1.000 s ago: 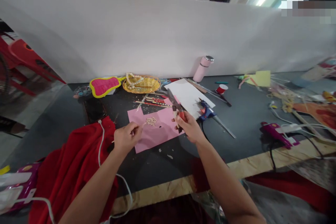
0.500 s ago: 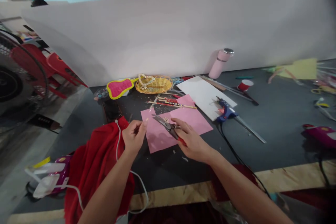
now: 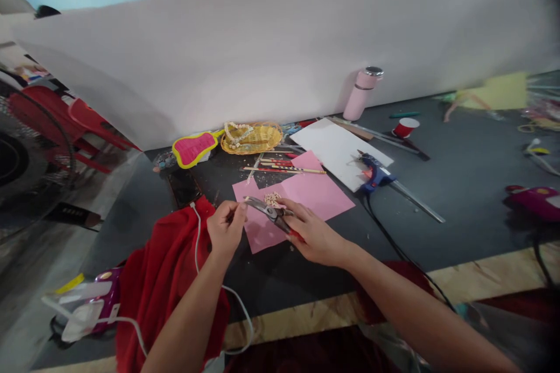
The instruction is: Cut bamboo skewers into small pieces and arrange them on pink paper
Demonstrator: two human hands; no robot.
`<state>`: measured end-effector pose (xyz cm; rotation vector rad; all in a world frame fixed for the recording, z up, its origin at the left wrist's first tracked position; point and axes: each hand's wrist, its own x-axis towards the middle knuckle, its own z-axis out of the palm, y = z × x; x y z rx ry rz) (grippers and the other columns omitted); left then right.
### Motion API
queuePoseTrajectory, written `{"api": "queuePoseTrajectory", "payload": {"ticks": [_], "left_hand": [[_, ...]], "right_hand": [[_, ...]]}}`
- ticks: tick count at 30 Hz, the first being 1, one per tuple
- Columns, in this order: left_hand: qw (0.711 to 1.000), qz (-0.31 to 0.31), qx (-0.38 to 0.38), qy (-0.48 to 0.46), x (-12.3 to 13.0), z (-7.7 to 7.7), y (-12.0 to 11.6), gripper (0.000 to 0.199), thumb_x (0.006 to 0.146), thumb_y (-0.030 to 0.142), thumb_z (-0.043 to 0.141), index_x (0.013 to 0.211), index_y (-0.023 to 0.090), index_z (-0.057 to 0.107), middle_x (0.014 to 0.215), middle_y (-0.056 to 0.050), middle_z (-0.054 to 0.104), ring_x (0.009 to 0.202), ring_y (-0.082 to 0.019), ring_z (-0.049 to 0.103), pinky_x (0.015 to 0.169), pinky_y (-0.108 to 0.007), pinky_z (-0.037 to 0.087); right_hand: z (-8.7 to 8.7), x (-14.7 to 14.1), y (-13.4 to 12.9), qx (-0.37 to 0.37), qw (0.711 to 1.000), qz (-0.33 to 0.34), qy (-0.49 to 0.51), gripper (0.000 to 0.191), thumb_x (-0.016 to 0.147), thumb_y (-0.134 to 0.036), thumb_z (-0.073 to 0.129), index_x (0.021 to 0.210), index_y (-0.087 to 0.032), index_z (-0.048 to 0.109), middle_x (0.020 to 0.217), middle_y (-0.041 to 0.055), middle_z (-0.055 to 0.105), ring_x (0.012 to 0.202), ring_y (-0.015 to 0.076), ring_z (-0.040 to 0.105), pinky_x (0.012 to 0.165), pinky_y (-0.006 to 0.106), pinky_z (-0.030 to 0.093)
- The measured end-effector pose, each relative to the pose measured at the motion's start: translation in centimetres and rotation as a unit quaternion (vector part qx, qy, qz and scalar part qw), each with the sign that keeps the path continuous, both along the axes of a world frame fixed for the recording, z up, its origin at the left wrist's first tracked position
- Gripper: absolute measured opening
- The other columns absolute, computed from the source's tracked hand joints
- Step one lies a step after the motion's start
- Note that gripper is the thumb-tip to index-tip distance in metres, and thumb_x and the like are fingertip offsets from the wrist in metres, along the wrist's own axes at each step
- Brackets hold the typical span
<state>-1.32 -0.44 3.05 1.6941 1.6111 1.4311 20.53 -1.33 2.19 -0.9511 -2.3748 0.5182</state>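
Red-handled pliers [image 3: 272, 211] lay within the curled right hand [image 3: 315, 234], tip just beside the left hand [image 3: 226, 225], its fingertips pinched, contents unclear.

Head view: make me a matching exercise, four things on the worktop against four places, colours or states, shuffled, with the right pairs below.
Column one
1. Pliers
2. Basket
3. Glue gun
4. Pink paper

Column two
A. Blue, lying partly over the white sheet
B. Lies beneath a pile of small pale pieces
C. Held in the right hand
D. Yellow and woven, with a beaded strand in it

Right pairs: 1-C, 2-D, 3-A, 4-B
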Motion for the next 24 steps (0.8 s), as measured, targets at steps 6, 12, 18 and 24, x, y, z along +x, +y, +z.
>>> {"api": "queuePoseTrajectory", "payload": {"ticks": [6,12,18,24], "left_hand": [[1.0,-0.01,0.004,0.016,0.09,-0.23,0.03,0.025,0.083,0.033,0.055,0.063,0.017,0.056,0.054,0.002,0.055,0.05,-0.01,0.049,0.049,-0.02,0.039],[1.0,-0.021,0.008,0.015,0.16,-0.44,0.04,0.026,0.083,0.033,0.053,0.062,0.018,0.056,0.055,0.002,0.055,0.051,-0.011,0.05,0.051,-0.021,0.04],[0.999,-0.032,0.012,-0.011,0.09,-0.53,0.03,0.024,0.082,0.03,0.055,0.062,0.018,0.054,0.054,0.002,0.053,0.051,-0.01,0.048,0.05,-0.022,0.038],[0.999,-0.018,0.032,-0.011,0.25,-0.5,-0.16,0.024,0.082,0.029,0.056,0.061,0.018,0.053,0.053,0.003,0.052,0.05,-0.01,0.047,0.05,-0.021,0.037]], "right_hand": [[0.01,-0.05,-0.19,-0.01,1.0,0.011,0.02,0.035,0.08,-0.008,0.051,0.114,-0.017,0.05,0.142,0.0166,0.034,0.131,0.0269,0.033,0.102,0.046,0.039],[-0.24,-0.03,-0.15,-0.012,0.999,0.028,0.035,0.034,0.08,-0.008,0.05,0.113,-0.016,0.05,0.138,0.0172,0.037,0.128,0.0258,0.037,0.103,0.043,0.039],[-0.39,-0.02,-0.11,-0.012,0.998,0.028,0.053,0.029,0.077,-0.005,0.048,0.103,-0.017,0.052,0.134,0.0171,0.041,0.127,0.0258,0.038,0.102,0.043,0.04],[-0.78,-0.27,-0.29,-0.047,0.993,-0.042,0.098,0.065,0.071,-0.008,0.052,0.132,-0.015,0.03,0.133,0.0172,0.045,0.119,0.0258,0.048,0.096,0.041,0.044]]}}
